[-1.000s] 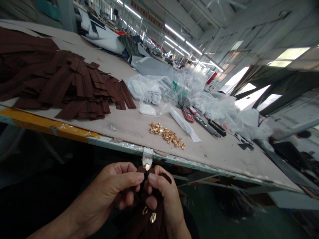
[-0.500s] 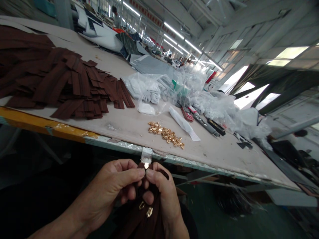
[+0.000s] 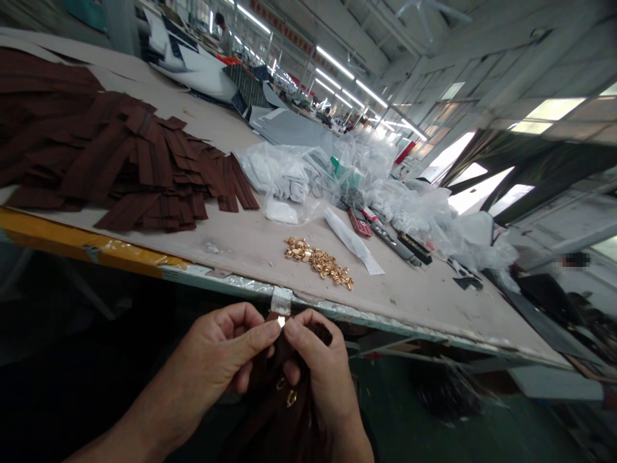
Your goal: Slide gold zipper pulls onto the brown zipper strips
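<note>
My left hand (image 3: 212,363) and my right hand (image 3: 321,360) meet just below the table edge, thumbs and fingertips pinched. Between the fingertips a small gold zipper slider (image 3: 281,320) shines, right under a tape-wrapped holder (image 3: 281,299) fixed to the edge. Both hands grip a brown zipper tape there; its end is mostly covered by fingers. More brown zipper tapes (image 3: 270,421) hang below the hands, with gold sliders (image 3: 291,398) on them. On the tabletop beyond lies a small heap of gold sliders (image 3: 318,262).
A large pile of brown zipper tapes (image 3: 116,145) covers the table's left. Behind the sliders are a white paper strip (image 3: 354,241), a red calculator-like object (image 3: 360,223), a grey tool (image 3: 395,244), a black box (image 3: 414,247) and plastic bags (image 3: 294,173). The table edge (image 3: 231,283) runs across.
The right fingertips have shifted up beside the slider. The hanging tapes and their sliders have moved slightly, and the view has shifted a little.
</note>
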Demonstrator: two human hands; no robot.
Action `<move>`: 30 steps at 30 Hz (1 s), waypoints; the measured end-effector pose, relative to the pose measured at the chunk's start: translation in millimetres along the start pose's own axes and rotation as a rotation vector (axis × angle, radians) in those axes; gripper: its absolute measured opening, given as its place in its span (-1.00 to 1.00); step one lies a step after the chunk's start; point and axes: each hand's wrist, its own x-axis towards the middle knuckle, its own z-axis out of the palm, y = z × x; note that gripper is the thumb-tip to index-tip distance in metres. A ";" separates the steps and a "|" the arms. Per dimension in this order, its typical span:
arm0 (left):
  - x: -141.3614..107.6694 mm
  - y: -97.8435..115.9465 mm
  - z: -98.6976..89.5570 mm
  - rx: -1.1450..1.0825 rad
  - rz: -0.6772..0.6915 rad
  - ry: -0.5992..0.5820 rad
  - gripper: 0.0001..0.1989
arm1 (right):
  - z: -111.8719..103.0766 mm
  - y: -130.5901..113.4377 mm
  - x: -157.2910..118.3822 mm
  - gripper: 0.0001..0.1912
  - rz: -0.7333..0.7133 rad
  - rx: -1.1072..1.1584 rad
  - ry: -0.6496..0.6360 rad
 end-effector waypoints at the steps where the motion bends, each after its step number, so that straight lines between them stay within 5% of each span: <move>1: -0.4 -1.0 -1.2 0.033 0.014 -0.012 -0.61 | -1.4 -3.3 -0.4 -0.67 -0.016 -0.072 0.011; 9: -8.8 -2.5 -4.7 0.097 -0.017 -0.171 -0.71 | 1.1 -18.9 4.1 -0.69 -0.114 -0.439 0.048; 18: -1.3 5.1 1.6 0.024 -0.002 -0.072 -0.66 | 16.7 -42.2 29.0 -0.77 -0.543 -0.975 0.428; 21: 0.5 8.6 5.7 -0.010 -0.001 -0.049 -0.64 | 15.8 -46.2 34.3 -0.78 -0.576 -0.914 0.434; 25: 3.2 5.4 8.3 -0.103 -0.070 -0.031 -0.65 | 13.2 -41.5 29.1 -0.73 -0.462 -0.585 0.252; 30: -1.2 -0.6 7.2 -0.056 -0.057 -0.133 -0.73 | 5.3 -30.9 14.5 -0.70 -0.423 -0.372 0.208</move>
